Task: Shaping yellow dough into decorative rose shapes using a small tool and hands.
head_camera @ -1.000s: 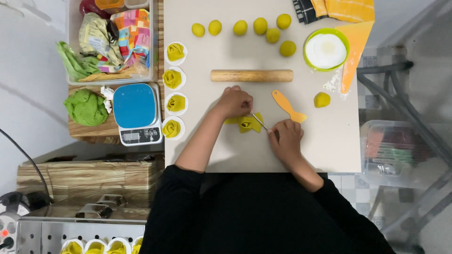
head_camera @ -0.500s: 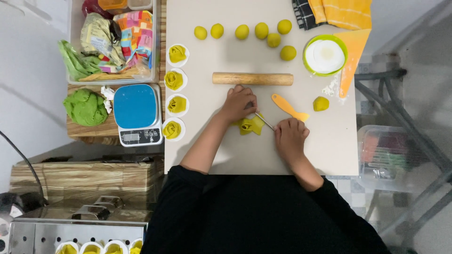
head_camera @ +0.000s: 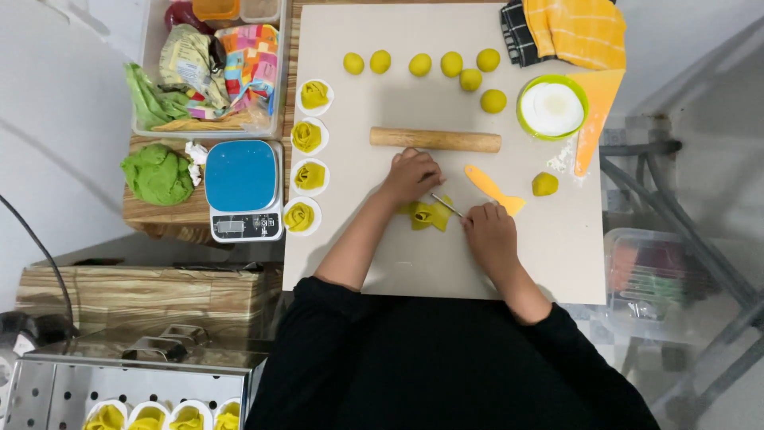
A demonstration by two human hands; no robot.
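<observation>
At my far 9 o'clock sits a lump of green dough on a wooden block, with a blue scale just to its right. Along the board's left edge runs a column of four white cups, each holding a folded yellow dough flower. Past them my left hand is curled down, fingertips pressing the yellow dough piece, which lies on the board close in front of me, around 12 o'clock and touching both hands. I judge I am in the shaping step: pinning the folded dough while a thin stick works its petals. The rolling pin lies just beyond my left hand, and seven yellow balls wait along the far edge at 12 o'clock. My right hand is closed in a pinch on the stick, whose tip rests on the dough; how tight the grip is I cannot tell. At about 1 o'clock, beside that hand, lies an orange scraper, then one loose dough ball, and farther off a green bowl of white flour. The next move, as I judge it, calls for a light, steady press with the stick while the left fingers keep the folds from opening, since soft dough tears or smears easily.
</observation>
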